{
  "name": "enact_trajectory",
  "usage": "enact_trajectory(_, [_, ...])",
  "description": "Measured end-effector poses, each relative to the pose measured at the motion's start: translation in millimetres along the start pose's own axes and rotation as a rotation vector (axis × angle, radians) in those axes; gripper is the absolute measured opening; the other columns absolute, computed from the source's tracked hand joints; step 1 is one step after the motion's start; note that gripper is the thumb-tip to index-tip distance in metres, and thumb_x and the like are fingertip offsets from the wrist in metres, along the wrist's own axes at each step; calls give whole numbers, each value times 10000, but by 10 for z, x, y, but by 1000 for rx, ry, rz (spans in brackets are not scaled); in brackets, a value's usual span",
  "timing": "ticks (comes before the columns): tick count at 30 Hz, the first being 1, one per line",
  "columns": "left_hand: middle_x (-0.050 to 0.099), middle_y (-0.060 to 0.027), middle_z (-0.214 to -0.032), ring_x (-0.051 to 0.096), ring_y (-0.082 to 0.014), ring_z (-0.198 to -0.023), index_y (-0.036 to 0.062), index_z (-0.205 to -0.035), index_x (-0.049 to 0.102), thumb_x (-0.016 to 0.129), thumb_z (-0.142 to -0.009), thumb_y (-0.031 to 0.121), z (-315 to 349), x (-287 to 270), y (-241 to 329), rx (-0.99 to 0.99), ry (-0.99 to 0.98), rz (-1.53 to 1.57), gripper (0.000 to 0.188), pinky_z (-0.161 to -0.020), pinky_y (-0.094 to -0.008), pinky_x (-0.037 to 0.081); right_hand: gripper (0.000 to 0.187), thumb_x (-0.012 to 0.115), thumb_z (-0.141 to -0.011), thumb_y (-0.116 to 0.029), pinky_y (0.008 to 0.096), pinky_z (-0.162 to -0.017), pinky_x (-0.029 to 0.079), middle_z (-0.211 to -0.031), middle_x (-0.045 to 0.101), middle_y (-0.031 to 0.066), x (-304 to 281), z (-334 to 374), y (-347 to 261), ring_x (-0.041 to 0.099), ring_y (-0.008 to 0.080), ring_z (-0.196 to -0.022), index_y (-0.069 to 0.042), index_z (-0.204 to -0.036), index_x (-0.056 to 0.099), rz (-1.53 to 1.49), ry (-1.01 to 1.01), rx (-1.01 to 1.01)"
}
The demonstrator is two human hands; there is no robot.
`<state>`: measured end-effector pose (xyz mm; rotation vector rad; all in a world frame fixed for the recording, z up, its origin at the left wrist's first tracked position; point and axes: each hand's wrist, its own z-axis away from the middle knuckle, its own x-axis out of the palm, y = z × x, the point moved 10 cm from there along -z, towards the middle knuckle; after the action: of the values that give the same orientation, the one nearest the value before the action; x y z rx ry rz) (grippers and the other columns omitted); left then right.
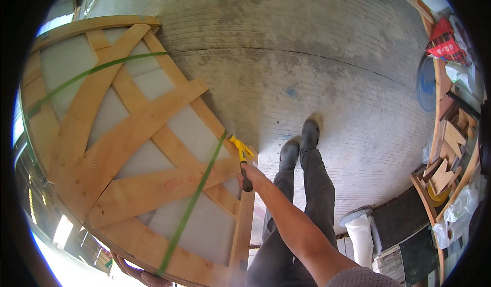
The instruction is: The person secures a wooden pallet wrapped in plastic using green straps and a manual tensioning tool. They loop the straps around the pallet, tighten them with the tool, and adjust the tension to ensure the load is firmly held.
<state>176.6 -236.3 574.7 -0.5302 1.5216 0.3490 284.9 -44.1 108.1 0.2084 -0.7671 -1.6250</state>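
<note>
A large wooden crate panel point(138, 118) with crossing boards over pale sheeting stands at my left, bound by a near green strap point(193, 201) and a far green strap point(97, 68). My right hand point(250, 176) grips the dark handle of a yellow-headed hand tool point(241, 148). The tool's head is beside the crate's right edge, close to the end of the near strap; I cannot tell whether they touch. At the lower edge, partly cut off, my left hand point(155, 279) appears curled at the crate's near rim, beside the same strap.
Ridged concrete floor point(286, 77) stretches beyond my feet. Along the right runs a wooden bin point(440, 133) with wood offcuts point(452, 140), a red bag point(446, 44) and plastic bags point(459, 213). A blue round lid point(426, 84) leans there. Dark panels point(401, 218) lie at lower right.
</note>
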Motion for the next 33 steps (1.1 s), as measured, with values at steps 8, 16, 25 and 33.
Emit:
enact_trajectory(8, [354,-202,-1359,347,-369,-1274,11,-1348,347,504,-882,474,-115,1,-14,30,-8,-2,676,-1029,-514,327,173,463,-913,-255,313,-372,400,-543,423,37,26,78,-31,441,150,-422,-104,-849,411,-14,-23,-11])
enact_trajectory(16, [356,-203,-1356,348,-370,-1274,11,-1347,348,518,-878,463,-62,-6,-8,28,0,5,674,-1028,-513,331,318,488,-911,-354,277,-379,394,-530,428,11,76,-14,-168,435,112,-409,-94,-736,433,110,-80,-44])
enact_trajectory(25, [359,-205,-1353,348,-371,-1274,10,-1346,350,534,-874,451,39,-92,34,30,-5,47,672,-1027,-512,336,432,430,-928,-427,331,-392,407,-487,437,42,-537,252,403,450,184,-405,-109,-635,430,166,189,-105])
enact_trajectory(33, [503,-255,-1162,400,-477,-1166,-61,-1017,480,344,-924,194,152,-226,-179,-18,64,180,303,-956,-574,325,390,481,-919,-395,347,-402,402,-534,445,38,-1105,1175,284,454,173,-429,-94,-674,446,296,271,-246])
